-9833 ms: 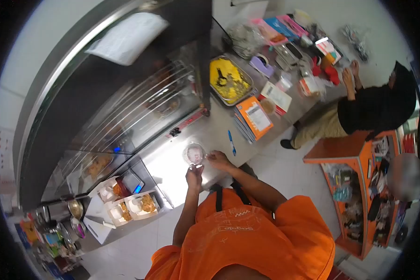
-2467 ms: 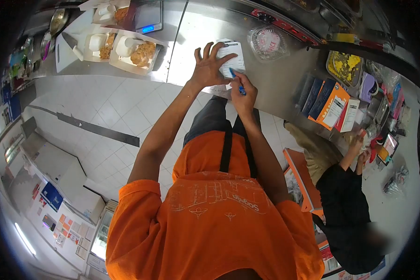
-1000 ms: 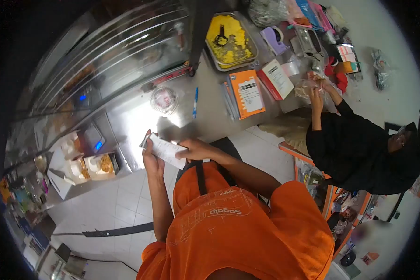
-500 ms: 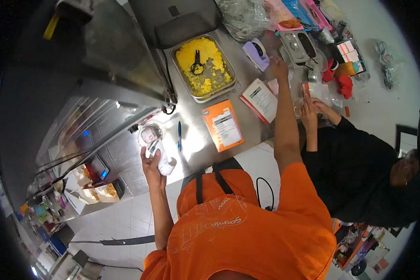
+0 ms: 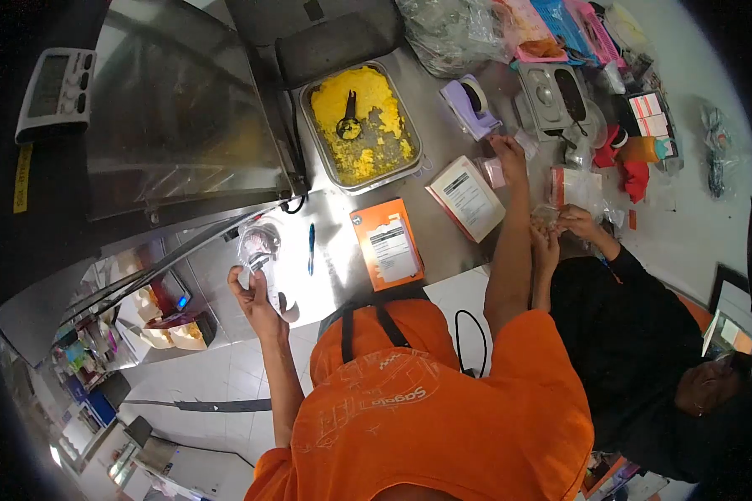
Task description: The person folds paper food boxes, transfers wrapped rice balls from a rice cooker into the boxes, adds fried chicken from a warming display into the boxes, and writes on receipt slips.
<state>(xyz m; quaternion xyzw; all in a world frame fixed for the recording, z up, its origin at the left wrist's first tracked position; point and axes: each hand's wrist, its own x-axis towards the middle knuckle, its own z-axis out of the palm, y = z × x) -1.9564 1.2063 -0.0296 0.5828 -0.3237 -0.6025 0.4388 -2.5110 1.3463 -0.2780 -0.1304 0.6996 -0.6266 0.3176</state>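
My left hand (image 5: 260,302) is closed around the near end of a clear plastic package (image 5: 261,242) with a white part and a printed label, on the bright steel counter at left. What is inside is blurred by glare. Just below the front end of a purple tape dispenser (image 5: 470,107), my right hand (image 5: 510,159) has its thumb and fingers pinched together. Anything between them is too small to make out. A blue pen (image 5: 312,249) lies right of the package. Between my arms lie an orange box (image 5: 388,244) and a white-and-red box (image 5: 466,199), both with printed sheets on top.
A steel tray (image 5: 415,160) of yellow crumbly food holds a black scoop (image 5: 348,125). To the right, a co-worker's hands (image 5: 551,238) handle clear plastic. A digital timer (image 5: 57,93) hangs on the dark equipment at left. Plastic bags (image 5: 455,37) lie at the back.
My right hand has drawn back a little from the tape dispenser, towards me. My left hand still grips the package. The view has shifted, bringing the timer into clear sight.
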